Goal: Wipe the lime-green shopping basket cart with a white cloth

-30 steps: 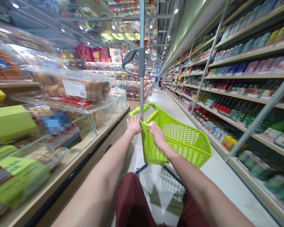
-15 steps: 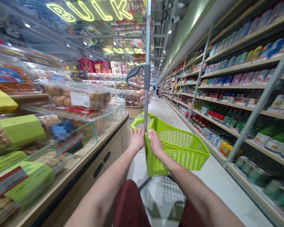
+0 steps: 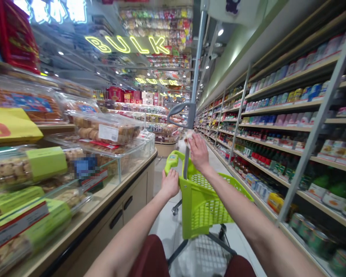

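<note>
Just ahead of the maroon-clad knees (image 3: 152, 254), the lime-green trolley (image 3: 197, 211) stands in the aisle, with the left hand (image 3: 170, 184) curled over its handle end and the right hand (image 3: 198, 152), fingers together, pinching a crumpled white wipe (image 3: 188, 134) against the grey pole (image 3: 186, 163). Alongside run a worktop (image 3: 142, 184) of biscuit boxes (image 3: 106, 129) to our left and drink-filled shelves (image 3: 271, 132) opposite, with yellow BULK lettering (image 3: 129, 45) glowing overhead beyond.

Supermkt: BULK sign (image 3: 127, 45), stocked shelves (image 3: 276, 127), prob. snacks (image 3: 157, 129) at back.
</note>
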Tool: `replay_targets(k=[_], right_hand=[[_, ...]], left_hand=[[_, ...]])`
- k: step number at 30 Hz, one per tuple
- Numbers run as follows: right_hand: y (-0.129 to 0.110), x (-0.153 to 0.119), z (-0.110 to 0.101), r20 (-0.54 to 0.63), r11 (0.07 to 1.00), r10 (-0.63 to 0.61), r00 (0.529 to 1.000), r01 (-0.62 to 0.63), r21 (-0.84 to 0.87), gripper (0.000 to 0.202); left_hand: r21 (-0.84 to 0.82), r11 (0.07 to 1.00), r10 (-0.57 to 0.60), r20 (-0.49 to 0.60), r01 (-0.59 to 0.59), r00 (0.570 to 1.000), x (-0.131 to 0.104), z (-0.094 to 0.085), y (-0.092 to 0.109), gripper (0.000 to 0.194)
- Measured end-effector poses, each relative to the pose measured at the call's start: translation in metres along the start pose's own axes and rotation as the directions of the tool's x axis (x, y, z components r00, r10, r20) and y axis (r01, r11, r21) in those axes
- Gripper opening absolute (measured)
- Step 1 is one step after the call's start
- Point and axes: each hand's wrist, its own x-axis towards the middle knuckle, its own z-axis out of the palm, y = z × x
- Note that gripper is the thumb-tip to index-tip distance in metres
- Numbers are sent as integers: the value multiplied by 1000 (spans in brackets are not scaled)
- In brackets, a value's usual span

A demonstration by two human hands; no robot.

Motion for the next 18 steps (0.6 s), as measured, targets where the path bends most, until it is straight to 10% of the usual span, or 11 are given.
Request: replay_targets(k=[3, 11, 18], right_hand=[[5, 3, 0, 122, 994, -104, 987, 107, -17, 45], [3, -114, 21, 393, 919, -392, 832, 369, 136, 46], [14, -61, 12, 256, 977, -212, 943, 207, 46, 45]], left_hand=[[-9, 999, 46, 13, -46, 999, -5, -6, -1, 51], [-32, 997, 68, 18, -67, 998, -7, -6, -3, 52], [-35, 999, -24, 66, 26, 998, -3, -11, -3, 62]])
